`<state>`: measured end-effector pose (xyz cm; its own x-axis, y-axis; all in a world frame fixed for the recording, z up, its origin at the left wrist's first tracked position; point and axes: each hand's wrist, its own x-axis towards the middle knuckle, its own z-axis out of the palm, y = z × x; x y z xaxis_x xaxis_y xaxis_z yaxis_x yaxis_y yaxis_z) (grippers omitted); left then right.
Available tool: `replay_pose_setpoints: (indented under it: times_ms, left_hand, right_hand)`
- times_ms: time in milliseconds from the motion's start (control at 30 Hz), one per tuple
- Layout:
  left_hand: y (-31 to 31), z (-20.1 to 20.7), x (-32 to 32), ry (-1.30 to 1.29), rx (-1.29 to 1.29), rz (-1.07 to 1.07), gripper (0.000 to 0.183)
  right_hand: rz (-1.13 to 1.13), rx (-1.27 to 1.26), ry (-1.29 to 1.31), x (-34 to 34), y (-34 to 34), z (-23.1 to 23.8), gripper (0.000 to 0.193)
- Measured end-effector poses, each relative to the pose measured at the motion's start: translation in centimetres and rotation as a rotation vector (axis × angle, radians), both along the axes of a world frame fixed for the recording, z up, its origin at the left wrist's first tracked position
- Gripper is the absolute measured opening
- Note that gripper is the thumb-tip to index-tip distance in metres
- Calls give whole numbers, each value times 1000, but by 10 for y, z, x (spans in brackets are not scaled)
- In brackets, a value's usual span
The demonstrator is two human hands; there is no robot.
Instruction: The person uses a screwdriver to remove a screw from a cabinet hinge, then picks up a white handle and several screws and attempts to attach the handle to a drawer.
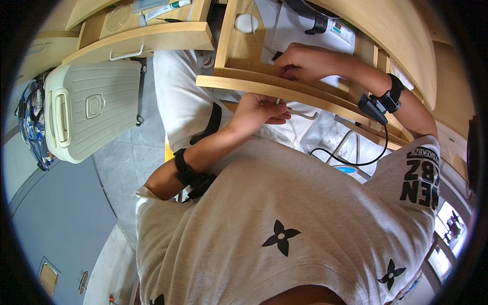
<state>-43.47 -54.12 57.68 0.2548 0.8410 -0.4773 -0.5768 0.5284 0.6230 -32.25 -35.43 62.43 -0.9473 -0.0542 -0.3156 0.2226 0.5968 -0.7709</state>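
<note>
Wooden drawer pulled out above lap, stiff, heavy; best gripped by front rail. Left hand clenched on metal hex key under rail: thin, rigid, slippery. Right hand curled inside drawer; contents of grip hidden.

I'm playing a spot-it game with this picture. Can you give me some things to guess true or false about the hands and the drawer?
1. The left hand is at the drawer handle on the front of the open wooden drawer. True.
2. The right hand hangs down by the floor. False: it reaches inside the drawer, onto the papers.
3. Both wrists wear black straps. True: one on the left wrist, one on the right wrist.
4. The cream suitcase is to the person's right. False: it is to the left.
5. The T-shirt is plain black. False: it is grey with black flower shapes.
</note>
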Motion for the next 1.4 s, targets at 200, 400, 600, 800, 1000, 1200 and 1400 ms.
replay_pose_setpoints:
  times_ms: [200, 400, 600, 800, 1000, 1200, 1400]
  left_hand:
    - [1, -1, 3, 21, -3, 6, 11]
    - [2, -4, 4, 22, -10, -29, 19]
    - [3, 5, 7, -45, -74, 21, 10]
    - [3, 5, 7, -23, -68, 6, 13]
    - [2, 2, 3, -114, -117, -8, 26]
    - [-1, 9, 1, -154, -165, 63, 23]
    - [-5, -8, 9, -323, -158, 200, 25]
  right_hand:
    - [24, 10, -1, -1, 2, -3, 7]
    - [16, 3, -10, -1, 1, -2, 7]
    - [14, -59, -20, -2, 3, -1, 7]
    - [38, -46, 0, -1, 3, -3, 8]
    - [56, -76, 4, -2, 5, -2, 9]
    - [38, -116, 17, -5, 4, -1, 8]
    - [40, -77, 12, -1, 8, -8, 9]
